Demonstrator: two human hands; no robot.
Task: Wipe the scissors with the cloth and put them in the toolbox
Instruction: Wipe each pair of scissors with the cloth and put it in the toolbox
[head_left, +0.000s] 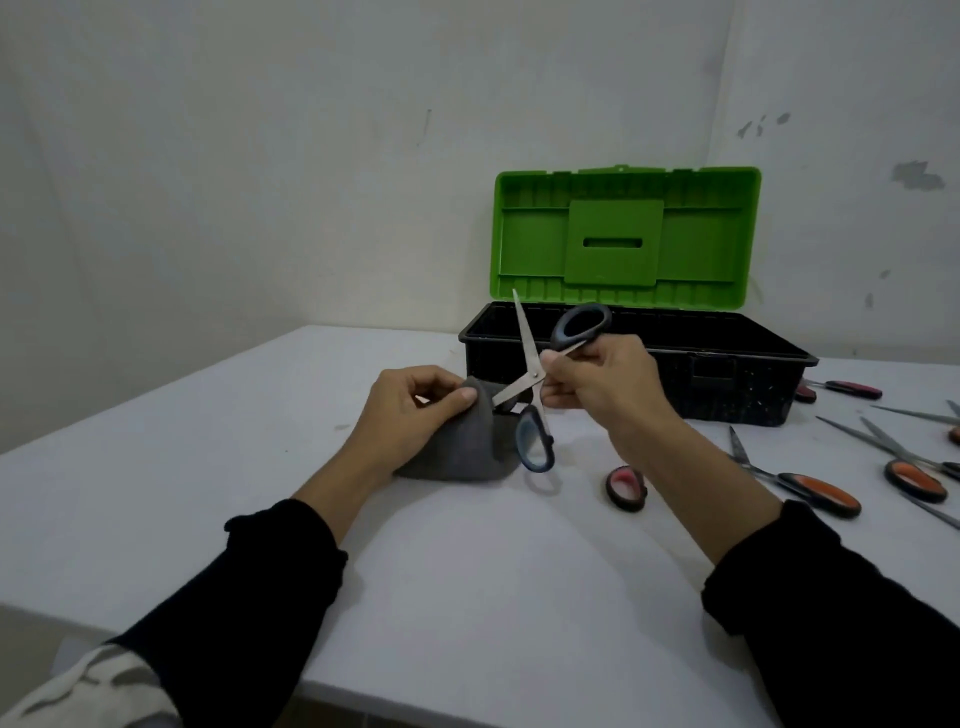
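My right hand (597, 379) holds a pair of scissors (535, 374) with black and blue handles, blades spread wide apart. One blade points up, the other runs left into a grey cloth (462, 441). My left hand (410, 405) pinches that cloth around the lower blade, and the cloth's bottom rests on the white table (208, 467). One handle loop hangs down beside the cloth, the other sticks up above my right fingers. Behind them stands the black toolbox (727, 384) with its green lid (628, 239) raised.
Several more scissors with orange or red handles (821, 493) lie on the table to the right of my right arm, one red handle loop (626, 488) just under it. White walls meet in a corner behind the toolbox. The table's near edge runs below my sleeves.
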